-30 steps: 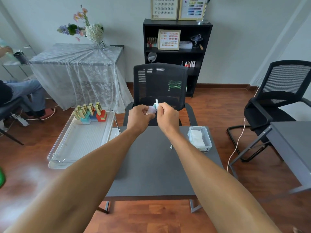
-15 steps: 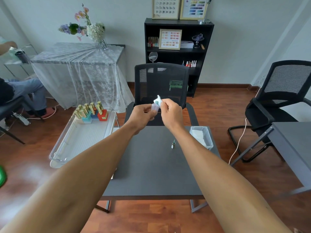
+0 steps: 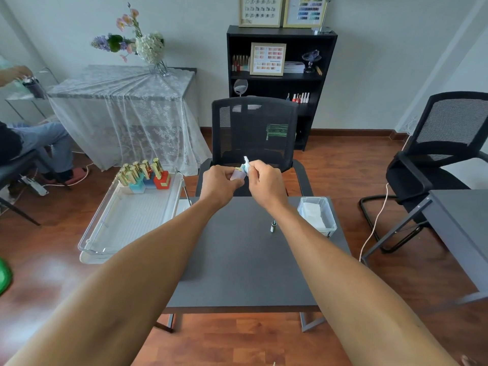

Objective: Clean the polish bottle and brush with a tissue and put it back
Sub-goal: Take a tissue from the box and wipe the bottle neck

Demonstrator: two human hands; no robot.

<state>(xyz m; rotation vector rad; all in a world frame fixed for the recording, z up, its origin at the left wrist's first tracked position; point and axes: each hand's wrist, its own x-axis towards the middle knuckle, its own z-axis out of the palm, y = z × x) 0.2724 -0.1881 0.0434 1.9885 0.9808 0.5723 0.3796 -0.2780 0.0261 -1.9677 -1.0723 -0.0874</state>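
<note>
My left hand (image 3: 219, 184) grips a small pale lilac polish bottle (image 3: 237, 174), held out above the far edge of the dark grey table (image 3: 237, 260). My right hand (image 3: 265, 182) pinches a white tissue (image 3: 246, 165) against the bottle's neck. The bottle's cap with its brush (image 3: 273, 226) stands alone on the table, by my right forearm. Most of the bottle is hidden by my fingers.
A clear tray (image 3: 132, 223) on the left holds several gold-capped polish bottles (image 3: 144, 173) at its far end. A clear box of tissues (image 3: 317, 215) sits at the table's right edge. A black mesh chair (image 3: 254, 133) stands behind the table, another chair (image 3: 446, 149) to the right.
Both hands stay together around the bottle, a little higher than a second ago. The tissue has shifted slightly at the neck. The cap on the table has not moved.
</note>
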